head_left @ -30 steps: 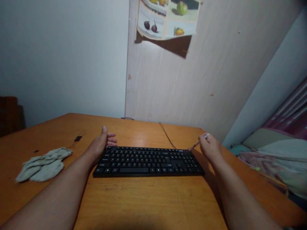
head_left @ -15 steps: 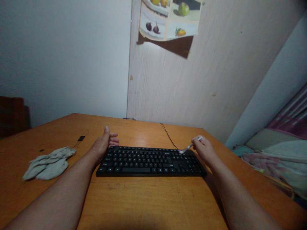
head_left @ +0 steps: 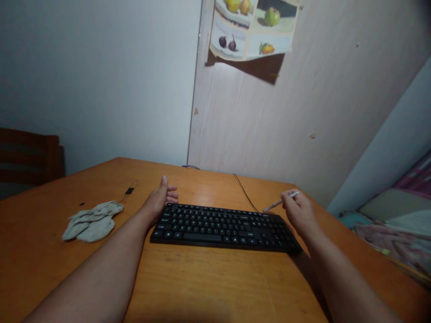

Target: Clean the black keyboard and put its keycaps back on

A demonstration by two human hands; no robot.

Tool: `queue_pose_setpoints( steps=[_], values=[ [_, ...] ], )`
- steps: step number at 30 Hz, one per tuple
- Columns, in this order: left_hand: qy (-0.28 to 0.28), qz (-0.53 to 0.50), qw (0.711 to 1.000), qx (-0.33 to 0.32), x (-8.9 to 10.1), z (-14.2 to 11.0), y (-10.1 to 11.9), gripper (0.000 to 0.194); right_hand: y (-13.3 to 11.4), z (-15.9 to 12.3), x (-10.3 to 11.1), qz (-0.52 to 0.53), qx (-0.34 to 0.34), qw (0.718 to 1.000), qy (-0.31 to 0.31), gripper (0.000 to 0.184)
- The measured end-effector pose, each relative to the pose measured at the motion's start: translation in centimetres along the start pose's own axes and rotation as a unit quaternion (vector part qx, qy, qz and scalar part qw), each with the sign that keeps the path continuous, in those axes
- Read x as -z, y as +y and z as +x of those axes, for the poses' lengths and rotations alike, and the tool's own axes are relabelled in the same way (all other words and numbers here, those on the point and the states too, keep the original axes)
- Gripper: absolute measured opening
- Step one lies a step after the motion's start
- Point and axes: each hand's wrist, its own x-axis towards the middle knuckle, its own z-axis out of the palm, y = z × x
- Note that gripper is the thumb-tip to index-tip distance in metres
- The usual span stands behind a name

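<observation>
A black keyboard [head_left: 215,226] lies flat on the wooden table in front of me. My left hand [head_left: 160,196] rests against its left end, thumb raised and fingers stretched out, holding nothing. Pinched in my right hand [head_left: 298,207] is a slim, white-handled brush [head_left: 279,204]. Its tip points left and down at the keyboard's back edge, above the right-hand key blocks; whether it touches I cannot tell. The keyboard's far left corner is partly hidden behind my left hand.
Left of my arm, a crumpled grey cloth [head_left: 92,222] lies on the table [head_left: 208,282]. Beyond it are a small black object with a loop [head_left: 129,190] and a tiny dark piece [head_left: 82,204]. A thin cable [head_left: 245,193] runs behind the keyboard. A chair [head_left: 30,154] stands at left.
The brush tip has moved from the keys to the keyboard's back edge. My view has turned left, so everything sits further right. My left hand stays at the keyboard's left end.
</observation>
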Motion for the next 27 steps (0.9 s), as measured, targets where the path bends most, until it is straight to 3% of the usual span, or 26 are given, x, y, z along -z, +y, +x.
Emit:
queue_pose_setpoints(
  steps=[6, 13, 22, 27],
  values=[
    [0.000, -0.013, 1.000, -0.006, -0.2, -0.3, 0.0, 0.088, -4.1, -1.0, -1.5, 0.189, -0.028, 0.974, -0.124, 0.031],
    [-0.013, -0.039, 0.999, 0.010, -0.4, -0.3, 0.1, 0.085, -10.1, -2.9, -5.6, 0.240, -0.025, 0.938, -0.249, 0.036],
    [-0.015, -0.034, 0.999, 0.014, -0.7, -0.9, 0.4, 0.094, -16.4, -6.2, -14.0, 0.311, -0.026, 0.893, -0.324, 0.041],
    [-0.021, -0.033, 0.999, 0.014, -0.7, -0.7, 0.1, 0.095, -18.1, -7.1, -16.7, 0.335, -0.009, 0.880, -0.336, 0.038]
  ],
)
